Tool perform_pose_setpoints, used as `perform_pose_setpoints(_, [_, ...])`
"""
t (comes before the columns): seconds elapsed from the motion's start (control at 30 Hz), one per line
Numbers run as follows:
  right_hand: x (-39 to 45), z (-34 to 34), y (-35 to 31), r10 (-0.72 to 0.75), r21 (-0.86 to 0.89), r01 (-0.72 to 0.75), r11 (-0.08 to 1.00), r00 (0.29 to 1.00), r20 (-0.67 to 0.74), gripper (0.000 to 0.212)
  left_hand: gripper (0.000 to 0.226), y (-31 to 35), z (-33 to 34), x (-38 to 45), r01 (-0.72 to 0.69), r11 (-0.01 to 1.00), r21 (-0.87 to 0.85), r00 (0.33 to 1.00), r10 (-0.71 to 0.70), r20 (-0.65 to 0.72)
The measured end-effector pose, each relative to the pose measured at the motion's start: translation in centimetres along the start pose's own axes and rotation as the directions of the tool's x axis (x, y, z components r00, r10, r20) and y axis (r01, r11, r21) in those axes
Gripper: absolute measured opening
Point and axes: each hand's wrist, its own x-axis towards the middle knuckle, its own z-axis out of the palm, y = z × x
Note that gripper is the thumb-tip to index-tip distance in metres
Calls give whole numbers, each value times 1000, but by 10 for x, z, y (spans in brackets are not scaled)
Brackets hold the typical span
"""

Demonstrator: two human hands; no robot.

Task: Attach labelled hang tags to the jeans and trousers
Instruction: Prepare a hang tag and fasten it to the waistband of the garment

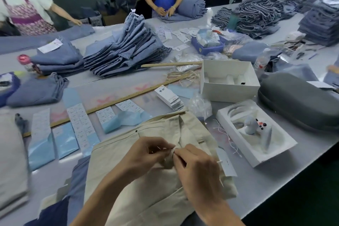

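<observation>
Centrally, both hands, left (146,152) and right (194,165), fingers curled, pinching bunched fabric of beige trousers (156,198).

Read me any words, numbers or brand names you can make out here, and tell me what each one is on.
None can be read for certain.
Hang tag stack: handwritten marks on the top tag, too blurred to read.
Label sheets: rows of small print, too small to read.
Paper on folded jeans: faint print, unreadable.
Hang tag beside the beige trousers: no legible text.
Loose tags farther back: too small.
</observation>
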Motion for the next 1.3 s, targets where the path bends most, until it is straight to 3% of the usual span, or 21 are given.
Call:
perform_pose_setpoints(0.23, [0,-5,-3,-27,34,28,999,999,-22,15,10,-11,2,-3,-68,996,49,995,72,-74])
perform_pose_setpoints(0.3, [-5,-14,-5,-111,-1,112,994,991,-73,9,9,-11,0,-5,-57,981,-186,984,24,-175])
perform_pose_setpoints(0.37, [-12,-26,-3,-197,22,206,978,960,-198,24,19,-9,-12,-10,-109,877,-468,963,-24,-270])
perform_pose_setpoints(0.47, [-20,-47,12,-233,69,273,959,907,-351,32,9,0,-39,-19,-269,748,-607,930,37,-366])
perform_pose_setpoints(0.57, [-20,-55,33,-218,13,226,974,954,-207,46,15,9,-55,-21,-349,670,-655,917,99,-387])
perform_pose_setpoints(0.67, [-19,-46,45,-244,-32,243,969,968,-55,71,15,17,-53,-19,-348,663,-663,922,114,-369])
perform_pose_setpoints(0.73, [-9,-41,46,-275,-20,275,961,961,13,77,13,19,-46,-16,-333,652,-681,930,106,-353])
perform_pose_setpoints(0.87, [25,-31,43,-276,-8,278,960,954,114,58,11,22,-37,-10,-290,635,-716,947,82,-310])
perform_pose_setpoints(1.0, [51,-42,47,-261,232,217,948,948,182,24,13,22,-38,-9,-275,631,-725,947,48,-317])
perform_pose_setpoints(1.07, [66,-60,47,-202,352,104,930,945,255,20,11,21,-37,-8,-265,666,-697,941,20,-339])
perform_pose_setpoints(1.17, [90,-79,45,-210,394,17,919,867,452,8,10,22,-32,-6,-250,692,-677,934,-10,-356])
perform_pose_setpoints(1.3, [108,-85,37,-161,401,-70,913,843,513,13,8,26,-29,2,-247,691,-679,931,-26,-365])
